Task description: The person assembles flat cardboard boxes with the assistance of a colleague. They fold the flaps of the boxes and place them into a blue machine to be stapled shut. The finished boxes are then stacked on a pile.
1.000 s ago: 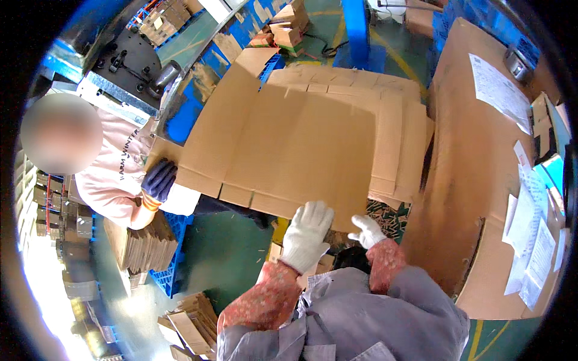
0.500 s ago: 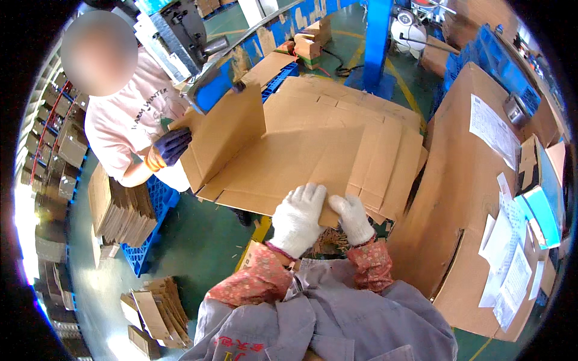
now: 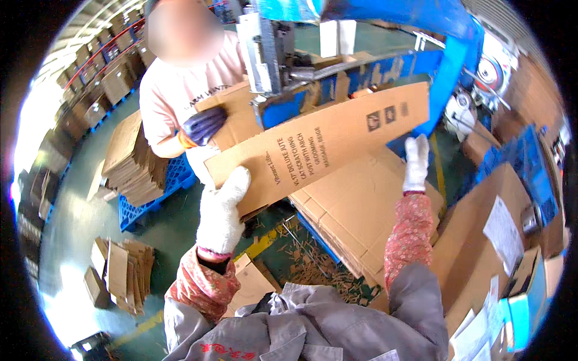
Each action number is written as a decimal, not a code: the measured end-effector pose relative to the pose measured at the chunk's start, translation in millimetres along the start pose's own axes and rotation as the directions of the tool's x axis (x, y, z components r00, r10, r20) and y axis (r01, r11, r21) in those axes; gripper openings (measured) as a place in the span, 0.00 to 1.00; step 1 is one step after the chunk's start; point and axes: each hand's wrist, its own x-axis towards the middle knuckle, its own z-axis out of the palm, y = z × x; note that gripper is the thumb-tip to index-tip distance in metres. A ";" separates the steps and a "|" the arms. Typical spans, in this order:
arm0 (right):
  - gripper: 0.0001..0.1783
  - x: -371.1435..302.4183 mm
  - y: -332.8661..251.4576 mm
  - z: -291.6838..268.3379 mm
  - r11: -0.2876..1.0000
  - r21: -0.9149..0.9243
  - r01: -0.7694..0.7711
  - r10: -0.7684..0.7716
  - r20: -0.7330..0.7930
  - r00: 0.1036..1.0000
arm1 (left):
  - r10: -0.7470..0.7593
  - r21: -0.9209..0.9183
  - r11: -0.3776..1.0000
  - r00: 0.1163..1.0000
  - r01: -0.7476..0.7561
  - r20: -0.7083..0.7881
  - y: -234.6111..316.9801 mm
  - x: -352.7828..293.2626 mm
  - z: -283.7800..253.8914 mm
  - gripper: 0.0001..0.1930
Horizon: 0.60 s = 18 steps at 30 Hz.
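Head view: one cardboard sheet [image 3: 343, 141] tight in left hand [image 3: 222, 210], right hand [image 3: 416, 163] flat, empty

This is an industrial workshop with a warehouse around it, given over to carton work. Tall racking [image 3: 102, 56] with red beams lines the far left, loaded with brown boxes [image 3: 117, 84]. Flattened cardboard stacks [image 3: 133, 156] sit on a blue plastic pallet [image 3: 137, 212], and trimmed offcuts [image 3: 307, 263] litter the green floor [image 3: 180, 231], which carries yellow marking lines [image 3: 263, 243]. A heavy blue-framed machine [image 3: 391, 18] stands behind a large printed carton panel [image 3: 325, 147]. A grey work jacket [image 3: 337, 331] and a co-worker's dark work glove [image 3: 203, 126] also suit a factory floor.
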 end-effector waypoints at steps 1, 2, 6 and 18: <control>0.46 15.9 -7.1 6.9 1.000 0.020 0.023 -0.024 0.057 0.998 | 0.038 -0.050 0.998 0.999 -0.037 0.035 2.7 2.0 2.3 0.24; 0.43 38.0 -8.8 9.1 0.997 0.076 0.018 -0.025 0.098 0.995 | 0.020 -0.071 0.997 0.999 -0.018 0.032 0.0 5.5 3.4 0.23; 0.34 105.3 -16.2 16.8 0.929 0.341 -0.144 0.006 0.376 0.927 | -0.183 -0.149 0.971 0.983 0.185 0.028 -15.3 13.2 0.1 0.21; 0.22 207.0 -36.3 118.3 0.973 -0.207 0.099 0.010 0.466 0.885 | 0.252 0.177 0.953 0.967 -0.245 -0.021 -65.8 0.4 -6.6 0.27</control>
